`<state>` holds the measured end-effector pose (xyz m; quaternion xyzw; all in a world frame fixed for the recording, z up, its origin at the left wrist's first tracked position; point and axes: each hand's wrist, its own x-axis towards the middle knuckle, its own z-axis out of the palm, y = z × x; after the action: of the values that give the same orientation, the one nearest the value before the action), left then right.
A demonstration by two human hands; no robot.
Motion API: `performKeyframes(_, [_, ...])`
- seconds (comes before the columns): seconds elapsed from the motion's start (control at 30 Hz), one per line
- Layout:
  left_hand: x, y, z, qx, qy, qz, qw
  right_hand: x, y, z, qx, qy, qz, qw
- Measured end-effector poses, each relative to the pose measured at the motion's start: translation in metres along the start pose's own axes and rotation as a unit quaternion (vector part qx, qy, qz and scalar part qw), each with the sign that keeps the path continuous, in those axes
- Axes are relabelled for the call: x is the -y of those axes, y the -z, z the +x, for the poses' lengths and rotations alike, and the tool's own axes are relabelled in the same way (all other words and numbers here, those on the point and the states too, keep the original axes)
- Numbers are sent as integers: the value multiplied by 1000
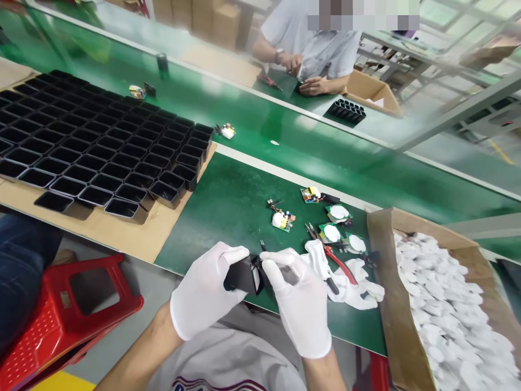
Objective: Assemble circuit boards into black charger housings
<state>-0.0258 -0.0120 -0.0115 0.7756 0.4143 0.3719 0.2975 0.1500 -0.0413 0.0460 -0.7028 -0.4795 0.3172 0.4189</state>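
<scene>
My left hand (209, 288), in a white glove, is closed around a small black plastic case (243, 276) just above the table's front edge. The case lies tilted, with its open end to the right and something pale showing inside. At that opening my right hand (299, 296), also gloved in white, pinches a thin black wire (262, 247) with two bright tips. Its fingertips partly hide the wire and the case's mouth. Beyond my hands sits a small circuit board (284, 220) with white and orange parts. Red-handled pliers (341, 264) lie right of my right hand, over spare white gloves (356, 285).
Rows of black cases (93, 146) stand on cardboard (171, 228) at left. More boards with white discs (331, 233) lie near a carton (396, 309) full of white pieces. A red stool (52, 304) is lower left. Across the bench, a co-worker's hands (313, 86) handle a black part.
</scene>
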Motion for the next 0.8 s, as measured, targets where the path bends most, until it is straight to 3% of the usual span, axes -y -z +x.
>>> performKeyframes(0.27, [-14, 4, -1, 89, 94, -199, 972, -2, 7, 20, 153, -121, 153, 969])
performKeyframes(0.37, [-21, 7, 2, 125, 157, -204, 958, -12, 3, 23, 181, -168, 211, 946])
performKeyframes(0.5, [-28, 9, 5, 142, 174, -181, 957, -13, -1, 27, 184, -199, 229, 935])
performKeyframes(0.63, [-29, 11, 6, 127, 200, -183, 954, -14, -1, 18, 113, -141, 245, 953])
performKeyframes(0.7, [-27, 11, 7, 97, 206, -197, 954, -19, -1, 3, 27, -67, 230, 970])
performKeyframes(0.8, [-25, 8, 7, 33, 191, -198, 961, -30, -2, -27, -78, 87, 100, 988])
